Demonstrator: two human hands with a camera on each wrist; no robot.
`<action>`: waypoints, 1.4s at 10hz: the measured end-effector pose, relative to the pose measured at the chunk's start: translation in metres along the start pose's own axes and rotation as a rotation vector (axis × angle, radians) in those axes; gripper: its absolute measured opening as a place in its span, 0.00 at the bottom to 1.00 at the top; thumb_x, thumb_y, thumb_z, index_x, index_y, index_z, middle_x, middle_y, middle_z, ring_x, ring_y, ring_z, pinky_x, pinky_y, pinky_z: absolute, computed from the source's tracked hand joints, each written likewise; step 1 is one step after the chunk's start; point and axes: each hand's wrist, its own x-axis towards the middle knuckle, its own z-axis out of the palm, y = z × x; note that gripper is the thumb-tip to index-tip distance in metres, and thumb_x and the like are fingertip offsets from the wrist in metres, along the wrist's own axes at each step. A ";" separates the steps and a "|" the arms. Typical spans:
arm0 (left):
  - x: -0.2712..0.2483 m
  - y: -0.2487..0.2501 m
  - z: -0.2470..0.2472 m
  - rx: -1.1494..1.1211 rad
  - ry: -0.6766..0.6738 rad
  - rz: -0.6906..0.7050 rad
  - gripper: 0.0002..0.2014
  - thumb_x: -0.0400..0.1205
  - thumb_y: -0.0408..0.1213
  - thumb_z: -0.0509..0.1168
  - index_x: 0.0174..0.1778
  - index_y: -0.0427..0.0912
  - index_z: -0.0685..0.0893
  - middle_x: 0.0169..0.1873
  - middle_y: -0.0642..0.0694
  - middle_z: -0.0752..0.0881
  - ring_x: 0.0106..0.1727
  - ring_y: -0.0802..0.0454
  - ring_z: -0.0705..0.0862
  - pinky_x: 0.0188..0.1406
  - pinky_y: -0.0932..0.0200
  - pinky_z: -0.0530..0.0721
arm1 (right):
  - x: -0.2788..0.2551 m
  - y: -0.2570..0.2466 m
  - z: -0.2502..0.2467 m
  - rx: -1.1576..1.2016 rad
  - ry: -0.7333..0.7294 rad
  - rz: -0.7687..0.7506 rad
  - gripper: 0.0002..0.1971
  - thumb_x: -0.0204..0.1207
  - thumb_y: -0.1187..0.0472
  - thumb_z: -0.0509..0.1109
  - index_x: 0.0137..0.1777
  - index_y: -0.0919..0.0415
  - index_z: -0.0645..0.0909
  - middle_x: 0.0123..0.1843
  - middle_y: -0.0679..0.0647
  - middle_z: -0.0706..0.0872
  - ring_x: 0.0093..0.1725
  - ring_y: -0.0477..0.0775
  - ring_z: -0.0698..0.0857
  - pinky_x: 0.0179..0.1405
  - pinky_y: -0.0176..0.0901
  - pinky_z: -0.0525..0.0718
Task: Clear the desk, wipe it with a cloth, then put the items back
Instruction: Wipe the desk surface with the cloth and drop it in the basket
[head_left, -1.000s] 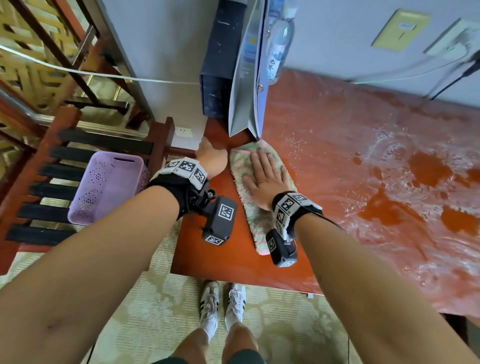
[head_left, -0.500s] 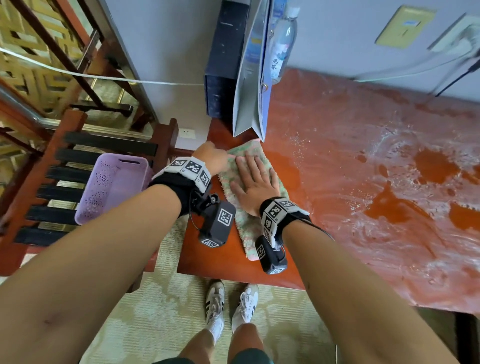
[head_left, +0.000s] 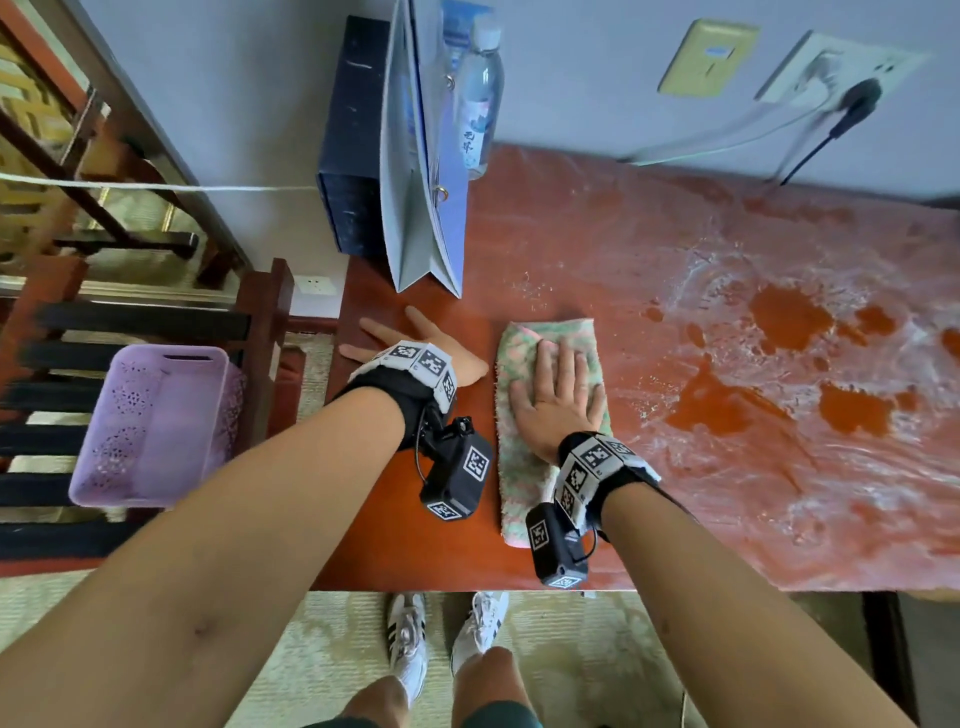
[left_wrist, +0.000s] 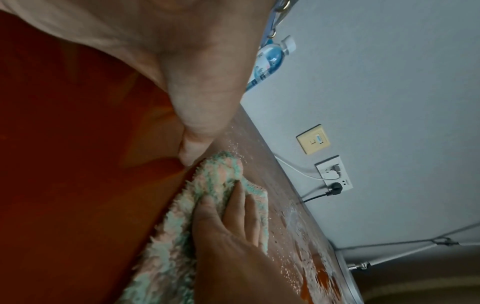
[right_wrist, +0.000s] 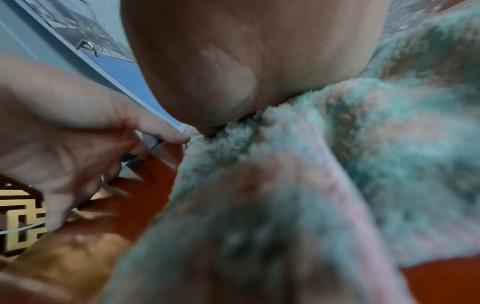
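A fluffy green-and-pink cloth (head_left: 519, 467) lies folded lengthwise on the red-brown desk (head_left: 395, 530), near its left end. My right hand (head_left: 563, 384) presses flat on the cloth's far half, fingers straight. My left hand (head_left: 415, 343) rests on bare wood a little left of the cloth, fingers spread and holding nothing. The left wrist view shows my left thumb (left_wrist: 194, 144) close to the cloth's (left_wrist: 221, 185) corner. In the right wrist view my right palm (right_wrist: 233, 61) bears down on the cloth (right_wrist: 363, 144).
A blue-white paper bag (head_left: 421, 182), a dark box (head_left: 353, 145) and a water bottle (head_left: 478, 104) stand at the desk's back left. White wet smears (head_left: 753, 467) cover the desk's right part. A purple basket (head_left: 156, 426) sits on a chair at left. Cables (head_left: 727, 140) hang from wall sockets.
The right hand has slid the cloth to the right, away from the foot of the paper bag. The left hand has left the cloth's edge and spread flat on the wood.
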 end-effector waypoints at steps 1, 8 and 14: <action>0.012 0.006 0.011 -0.010 0.029 -0.079 0.68 0.58 0.79 0.66 0.82 0.55 0.31 0.79 0.31 0.29 0.76 0.16 0.35 0.70 0.18 0.42 | 0.010 -0.002 -0.004 -0.034 -0.018 -0.053 0.33 0.85 0.39 0.41 0.83 0.44 0.27 0.82 0.46 0.22 0.82 0.49 0.25 0.79 0.57 0.27; 0.069 0.013 0.021 -0.401 -0.103 -0.149 0.61 0.60 0.83 0.60 0.84 0.51 0.51 0.83 0.33 0.49 0.81 0.25 0.49 0.74 0.27 0.50 | 0.138 -0.050 -0.067 -0.075 -0.058 -0.232 0.33 0.84 0.39 0.44 0.85 0.42 0.34 0.84 0.45 0.26 0.83 0.49 0.28 0.80 0.58 0.27; 0.022 0.029 -0.001 -0.218 0.028 -0.241 0.53 0.72 0.77 0.51 0.82 0.53 0.30 0.77 0.35 0.21 0.74 0.19 0.26 0.69 0.19 0.37 | 0.182 -0.055 -0.089 -0.159 -0.015 -0.348 0.32 0.83 0.38 0.43 0.84 0.41 0.35 0.85 0.47 0.30 0.83 0.48 0.30 0.80 0.58 0.29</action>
